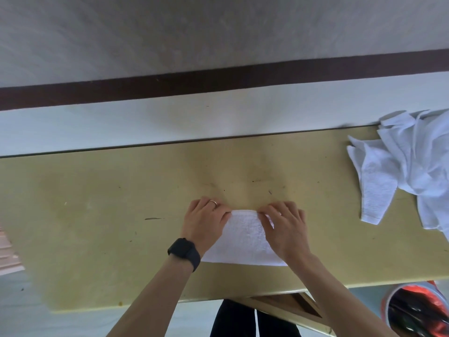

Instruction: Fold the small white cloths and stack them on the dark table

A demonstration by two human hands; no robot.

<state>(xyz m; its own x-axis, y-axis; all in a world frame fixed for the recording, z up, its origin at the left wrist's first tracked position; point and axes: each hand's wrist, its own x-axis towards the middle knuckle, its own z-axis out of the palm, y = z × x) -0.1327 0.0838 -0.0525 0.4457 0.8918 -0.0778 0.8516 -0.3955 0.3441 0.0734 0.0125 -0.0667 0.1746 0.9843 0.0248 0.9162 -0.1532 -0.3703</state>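
A small white cloth [244, 242] lies flat on the yellowish table [102, 215] near its front edge. My left hand [205, 221], with a ring and a dark watch on the wrist, pinches the cloth's far left corner. My right hand [285, 226] pinches the far right corner, where a bit of fabric is turned up. Both hands cover the cloth's sides. A heap of unfolded white cloths [410, 166] sits at the table's right end, apart from both hands.
The table's far edge meets a white wall base with a dark brown stripe [218, 79] above it. A red and black container [418, 310] stands on the floor below the table's right front. My dark trousers [233, 322] show under the front edge.
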